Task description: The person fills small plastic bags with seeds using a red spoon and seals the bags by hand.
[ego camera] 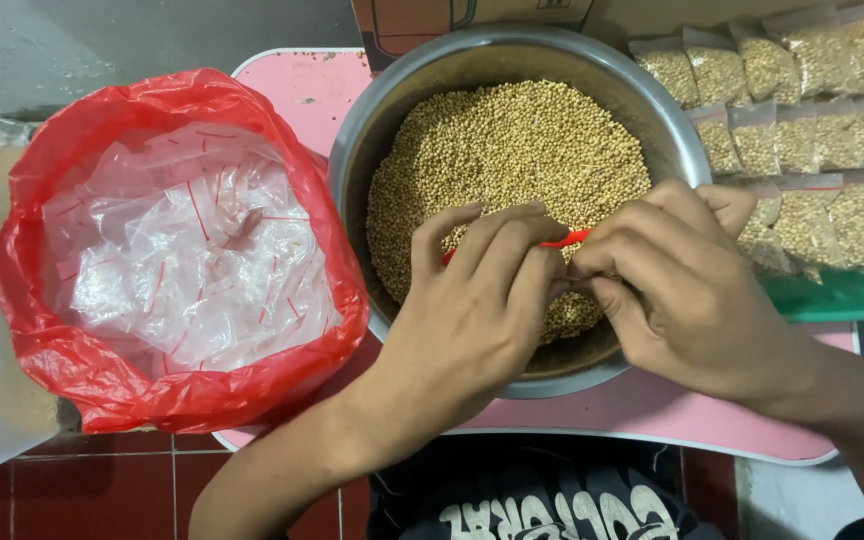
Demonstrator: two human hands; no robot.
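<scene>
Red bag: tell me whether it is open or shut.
Open. The red bag's mouth is spread wide, showing a heap of clear empty pouches inside.

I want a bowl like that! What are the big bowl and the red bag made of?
The big bowl looks like metal, probably steel: grey with a dull shine on its rim. The red bag looks like thin plastic: glossy, crinkled, slightly see-through.

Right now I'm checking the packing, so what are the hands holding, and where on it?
Both the left hand and the right hand pinch the red-edged top of a small bag over the seed bowl; the bag's body is hidden.
</scene>
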